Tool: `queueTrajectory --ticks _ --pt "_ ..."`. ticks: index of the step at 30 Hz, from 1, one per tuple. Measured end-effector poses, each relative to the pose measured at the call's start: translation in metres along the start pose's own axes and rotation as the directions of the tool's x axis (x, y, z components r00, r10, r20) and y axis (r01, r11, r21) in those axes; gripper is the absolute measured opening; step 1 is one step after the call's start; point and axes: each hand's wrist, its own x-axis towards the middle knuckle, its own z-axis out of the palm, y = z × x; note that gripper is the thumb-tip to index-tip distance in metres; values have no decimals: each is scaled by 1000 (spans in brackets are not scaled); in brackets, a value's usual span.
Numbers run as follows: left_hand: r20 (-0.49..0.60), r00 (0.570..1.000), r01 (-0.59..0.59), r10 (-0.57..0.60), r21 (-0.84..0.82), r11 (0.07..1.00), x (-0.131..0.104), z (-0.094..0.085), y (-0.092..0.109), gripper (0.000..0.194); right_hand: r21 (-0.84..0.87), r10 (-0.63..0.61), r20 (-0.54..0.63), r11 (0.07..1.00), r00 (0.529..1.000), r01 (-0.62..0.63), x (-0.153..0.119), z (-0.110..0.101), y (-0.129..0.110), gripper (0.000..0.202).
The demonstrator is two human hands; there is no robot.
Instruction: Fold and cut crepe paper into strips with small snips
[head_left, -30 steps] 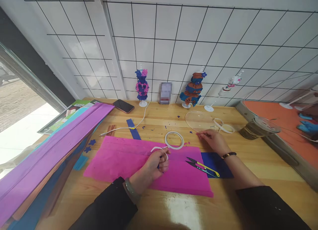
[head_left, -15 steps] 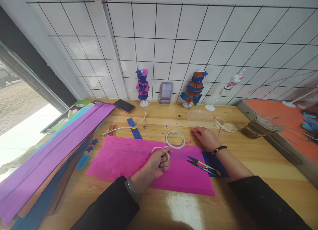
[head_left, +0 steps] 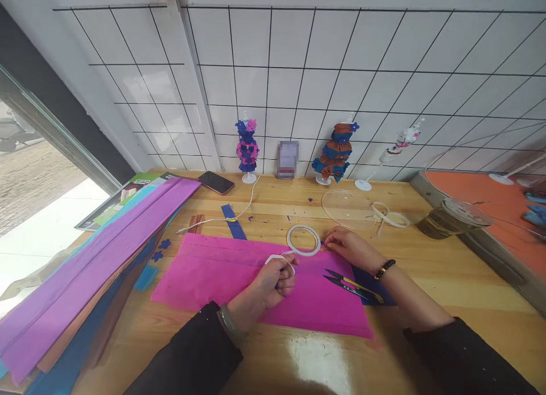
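Note:
My left hand (head_left: 275, 281) is closed over the pink sheet (head_left: 222, 270), with a dark blue bit showing between its fingers. A thin white strip (head_left: 275, 257) loops at its fingertips, near the white tape roll (head_left: 303, 240). My right hand (head_left: 350, 247) has its fingertips together at the table, just right of the roll; a small dark blue bit shows by them, but what they hold is too small to make out. Black and yellow thread snips (head_left: 354, 285) lie on the pink sheet, partly over a dark blue sheet (head_left: 375, 290) below my right wrist.
Long purple strips (head_left: 106, 258) and other coloured sheets lie at left. A phone (head_left: 216, 182), a white cable (head_left: 213, 219) and decorated stands (head_left: 247, 150) are at the back. A clear disc (head_left: 347, 209), a coiled white strip (head_left: 390, 216) and a cup (head_left: 447, 219) are at right.
My right hand has moved left and slightly down, closer to the tape roll. My left hand stays closed in nearly the same place. The view has shifted slightly.

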Motion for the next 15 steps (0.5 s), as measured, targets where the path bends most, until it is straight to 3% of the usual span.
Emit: queueTrajectory --ticks 6,11,15 --pt "-9 1000 -2 3 15 1000 0 2 0 19 16 32 -23 999 999 -32 -5 8 -6 20" --pt "4 1000 -7 7 16 1000 -1 2 0 17 44 117 -65 992 991 -115 -8 5 1 19" --pt "-3 1000 -9 10 28 1000 -2 3 0 17 42 128 -40 991 991 -126 -2 3 -8 25"
